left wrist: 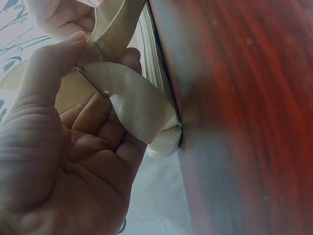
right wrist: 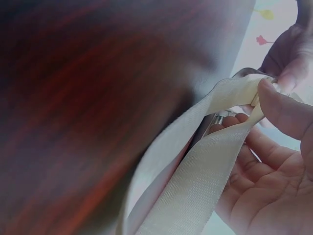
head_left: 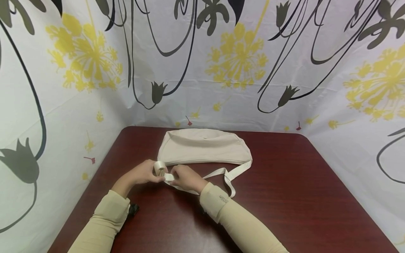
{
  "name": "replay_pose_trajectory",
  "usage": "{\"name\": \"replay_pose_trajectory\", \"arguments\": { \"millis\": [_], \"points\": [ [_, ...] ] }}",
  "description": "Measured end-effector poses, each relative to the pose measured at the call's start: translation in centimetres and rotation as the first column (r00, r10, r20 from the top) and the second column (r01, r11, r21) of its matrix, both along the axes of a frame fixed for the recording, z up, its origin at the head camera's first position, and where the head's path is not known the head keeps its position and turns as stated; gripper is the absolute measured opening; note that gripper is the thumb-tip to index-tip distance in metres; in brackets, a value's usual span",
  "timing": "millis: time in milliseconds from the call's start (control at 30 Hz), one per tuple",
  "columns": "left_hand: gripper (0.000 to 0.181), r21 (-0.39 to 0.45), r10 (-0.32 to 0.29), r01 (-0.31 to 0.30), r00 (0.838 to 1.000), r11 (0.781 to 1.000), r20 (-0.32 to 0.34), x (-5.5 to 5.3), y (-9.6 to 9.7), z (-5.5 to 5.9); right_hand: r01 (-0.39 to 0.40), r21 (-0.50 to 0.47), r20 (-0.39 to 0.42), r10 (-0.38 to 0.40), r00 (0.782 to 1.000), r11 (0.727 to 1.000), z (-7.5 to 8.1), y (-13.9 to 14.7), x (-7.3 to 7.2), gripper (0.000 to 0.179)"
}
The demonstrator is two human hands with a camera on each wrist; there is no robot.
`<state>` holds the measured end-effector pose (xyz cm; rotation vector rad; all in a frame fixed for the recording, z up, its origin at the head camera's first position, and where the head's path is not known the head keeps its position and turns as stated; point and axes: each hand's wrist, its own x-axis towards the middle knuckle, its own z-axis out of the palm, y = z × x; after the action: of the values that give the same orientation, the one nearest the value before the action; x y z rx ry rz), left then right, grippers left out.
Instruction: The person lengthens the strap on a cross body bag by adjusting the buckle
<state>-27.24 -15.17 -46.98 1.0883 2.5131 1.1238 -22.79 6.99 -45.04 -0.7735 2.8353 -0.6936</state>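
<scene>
A cream shoulder bag (head_left: 205,147) lies on the table, its zipped edge toward me. My left hand (head_left: 143,174) grips the bag's webbing strap at its left end, where the strap loops up over the fingers. In the left wrist view, a thin metal strap slider (left wrist: 92,81) sits on the strap (left wrist: 139,100), between thumb and fingers. Close beside it, my right hand (head_left: 188,177) pinches the strap between thumb and fingertips. Two lengths of strap (right wrist: 195,181) run away from that pinch in the right wrist view. The remaining strap lies twisted right of the right hand.
The dark red table (head_left: 284,196) has its back edge behind the bag. A white cloth (head_left: 196,70) with yellow and grey flowers hangs around the back and sides. A small black object (head_left: 133,210) shows beside the left cuff.
</scene>
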Motion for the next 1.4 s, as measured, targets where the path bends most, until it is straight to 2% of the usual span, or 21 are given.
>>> {"name": "replay_pose_trajectory", "arguments": {
  "millis": [267,433,600,1033,1167,1400],
  "points": [
    [0.015,-0.003,-0.001,0.0,1.0,1.0,-0.011,-0.07,0.0,0.06,-0.011,-0.024,0.028,0.012,1.0,1.0,-0.02,-0.3,-0.21,0.02],
    [0.015,0.011,0.011,-0.012,0.999,1.0,0.033,0.04,-0.05,0.08,-0.048,-0.017,0.008,0.048,0.999,0.999,0.1,-0.6,-0.19,0.015],
    [0.013,0.033,0.009,-0.011,0.998,0.999,0.064,0.08,-0.11,-0.02,-0.025,0.007,0.026,0.024,0.999,1.0,0.18,-0.9,-0.03,0.017],
    [0.017,0.009,0.013,-0.013,1.0,1.0,0.023,0.01,-0.21,-0.06,-0.02,-0.028,0.028,0.02,0.999,0.999,-0.09,-0.26,-0.33,0.018],
    [0.014,0.014,0.013,-0.013,1.0,1.0,0.028,0.03,-0.19,-0.06,-0.02,-0.007,0.031,0.02,0.999,1.0,-0.2,-0.46,-0.28,0.02],
    [0.014,0.011,0.025,-0.025,1.0,1.0,0.015,0.05,-0.01,0.02,-0.004,0.073,-0.021,0.006,1.0,0.997,-0.26,-0.84,-0.04,0.019]
  ]
}}
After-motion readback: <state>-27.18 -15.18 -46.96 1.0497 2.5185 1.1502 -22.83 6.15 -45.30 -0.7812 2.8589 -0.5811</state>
